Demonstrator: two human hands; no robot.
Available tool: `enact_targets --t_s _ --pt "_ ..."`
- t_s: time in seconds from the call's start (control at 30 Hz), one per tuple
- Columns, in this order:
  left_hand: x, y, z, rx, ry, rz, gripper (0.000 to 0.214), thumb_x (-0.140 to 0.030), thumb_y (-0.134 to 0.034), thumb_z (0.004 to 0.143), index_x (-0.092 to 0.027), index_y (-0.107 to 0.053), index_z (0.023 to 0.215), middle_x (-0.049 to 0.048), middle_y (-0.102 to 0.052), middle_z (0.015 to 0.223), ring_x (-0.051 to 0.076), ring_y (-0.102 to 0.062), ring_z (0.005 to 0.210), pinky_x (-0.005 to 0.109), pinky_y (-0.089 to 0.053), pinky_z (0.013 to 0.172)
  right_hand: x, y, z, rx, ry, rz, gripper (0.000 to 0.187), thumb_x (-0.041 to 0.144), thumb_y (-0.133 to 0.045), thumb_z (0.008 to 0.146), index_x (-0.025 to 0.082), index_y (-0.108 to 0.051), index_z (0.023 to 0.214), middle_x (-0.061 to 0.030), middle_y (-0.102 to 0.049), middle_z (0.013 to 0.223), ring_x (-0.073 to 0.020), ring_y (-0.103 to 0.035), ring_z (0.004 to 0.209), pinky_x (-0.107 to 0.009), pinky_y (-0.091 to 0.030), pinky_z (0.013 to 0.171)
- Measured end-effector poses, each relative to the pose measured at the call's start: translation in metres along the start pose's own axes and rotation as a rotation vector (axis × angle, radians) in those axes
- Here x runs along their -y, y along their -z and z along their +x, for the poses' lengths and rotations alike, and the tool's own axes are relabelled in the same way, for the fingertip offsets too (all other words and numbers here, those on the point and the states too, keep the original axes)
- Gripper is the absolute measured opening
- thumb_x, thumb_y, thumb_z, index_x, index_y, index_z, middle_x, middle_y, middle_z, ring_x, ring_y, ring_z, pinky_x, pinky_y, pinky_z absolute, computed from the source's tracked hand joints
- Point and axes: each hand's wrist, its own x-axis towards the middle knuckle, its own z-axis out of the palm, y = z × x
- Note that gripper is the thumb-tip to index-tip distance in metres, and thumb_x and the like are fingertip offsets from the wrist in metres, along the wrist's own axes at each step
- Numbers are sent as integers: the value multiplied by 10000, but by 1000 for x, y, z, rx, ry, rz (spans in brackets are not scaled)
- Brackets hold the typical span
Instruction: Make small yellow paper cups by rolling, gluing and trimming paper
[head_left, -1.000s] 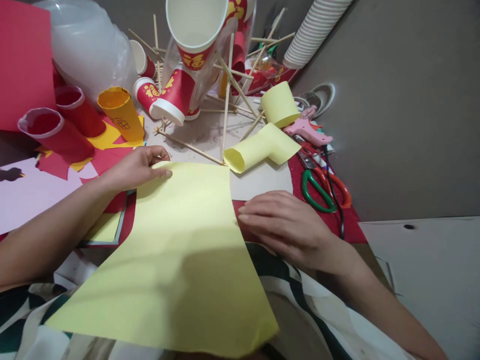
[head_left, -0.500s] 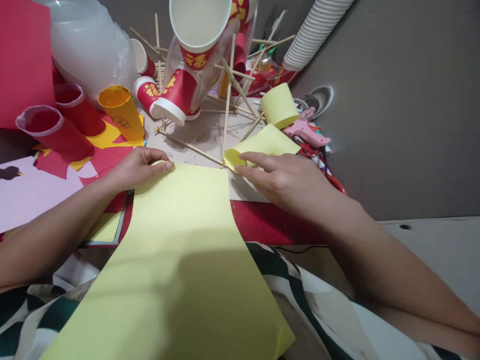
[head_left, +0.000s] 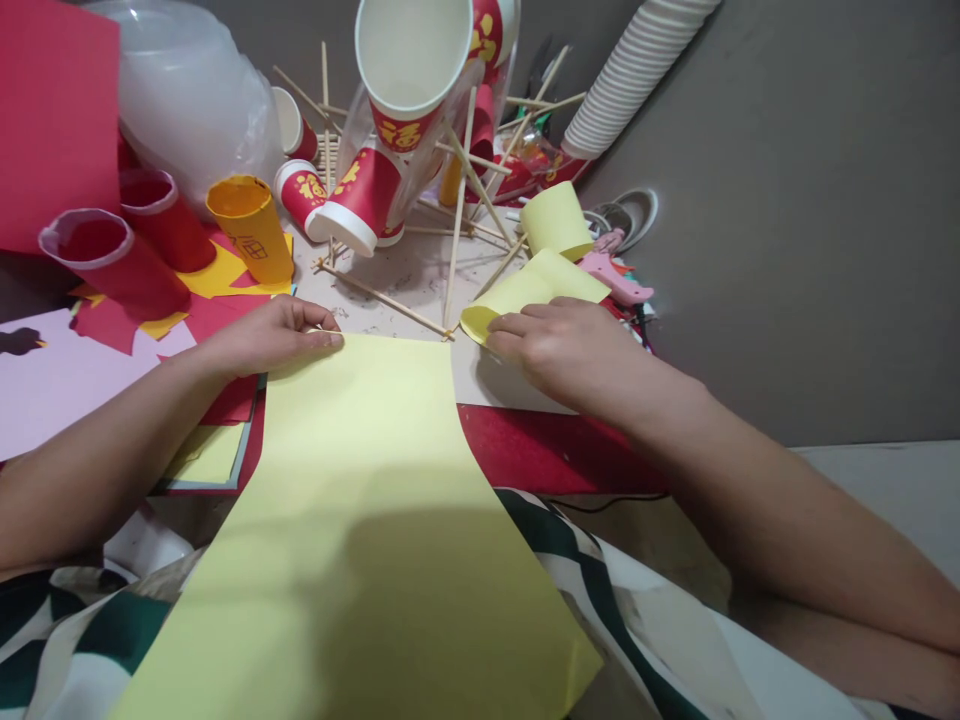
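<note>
A large pale yellow paper sheet [head_left: 360,450] hangs from the table's front edge down over my lap. My left hand [head_left: 281,335] is closed in a pinch on its top left corner, thumb on top. Off to the right, my right hand [head_left: 562,345] has its fingers curled against the near side of a curled yellow paper piece [head_left: 559,280]; the fingertips are mostly hidden. A yellow paper ring [head_left: 556,220] stands just behind that piece. Thin wooden sticks [head_left: 386,297], joined into a frame, lie between my hands.
Red paper cups [head_left: 360,195] stand behind the sticks. Red paper tubes [head_left: 124,270] and an orange tube [head_left: 255,230] are at left, on paper scraps. A pink glue gun [head_left: 619,280] lies at right, and a white ribbed stack of cups [head_left: 637,75] leans by the grey wall.
My right hand's fingers have gone from stretched out to curled in. The curled yellow piece has shifted slightly right. My left hand keeps its pinch on the sheet.
</note>
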Motion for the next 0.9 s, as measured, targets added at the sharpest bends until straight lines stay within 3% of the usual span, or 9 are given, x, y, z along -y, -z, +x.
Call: enact_targets --t_s 0.1,0.17,0.3,0.37,0.47,0.6,0.7,0.77,0.9 --pt "-5 4 -4 11 22 -32 292 -441 -792 677 -182 -685 757 -5 -668 655 126 -613 576 198 -429 521 -1 8 -8 -100 -42 24 261 29 -483 935 157 -679 820 -67 -740 823 -195 -646 738 -327 -354 600" --pt "-8 6 -6 -23 32 -85 277 -396 -816 665 -173 -684 762 -7 -671 648 116 -609 571 184 -428 515 -1 9 -15 -205 -58 99 252 95 -481 973 161 -692 853 -66 -757 871 -190 -671 765 -314 -378 598" --pt "-10 11 -11 -118 34 -219 229 -295 -847 657 -156 -686 742 -11 -657 613 96 -580 525 170 -423 489 8 3 -27 -418 -174 492 193 264 -563 988 169 -730 998 -74 -787 960 -187 -716 796 -286 -458 614" --pt "-10 14 -15 -171 30 -299 201 -245 -840 671 -144 -682 745 -4 -670 624 99 -598 535 176 -454 508 15 -2 -32 -419 -336 809 244 352 -597 973 174 -730 1074 -68 -786 912 -165 -698 693 -275 -487 591" --pt "-8 16 -24 -277 17 -397 172 -186 -808 695 -143 -658 768 -8 -681 627 100 -612 531 180 -482 515 27 -10 -39 -272 -599 1332 510 553 -583 953 171 -656 1283 -68 -776 856 -155 -673 588 -281 -533 568" --pt "-7 9 -41 -441 -13 -476 153 -165 -759 703 -153 -633 788 -18 -678 605 98 -598 477 176 -479 461 42 -23 -50 -151 -797 1875 803 717 -549 898 185 -459 1492 -71 -773 826 -169 -676 558 -277 -534 529" --pt "-7 2 -55 -559 -49 -533 143 -149 -733 699 -148 -636 804 -11 -693 616 110 -619 483 177 -494 444 50 -29 -56 -194 -861 2138 950 819 -588 788 233 -412 1515 -69 -782 839 -178 -686 573 -263 -523 496" --pt "-4 -2 -64 -631 -72 -561 146 -138 -727 705 -147 -642 823 -17 -688 598 108 -613 467 173 -498 433 54 -31 -58 -274 -912 2226 1018 850 -680 670 273 -445 1475 -62 -793 895 -193 -731 667 -271 -571 555" --pt "8 -9 -73 -759 -106 -614 167 -155 -740 718 -168 -617 831 -39 -677 571 101 -584 418 181 -512 418 65 -33 -56 -461 -994 2310 865 798 -792 577 331 -588 1276 -19 -798 1019 -202 -769 846 -296 -630 676"
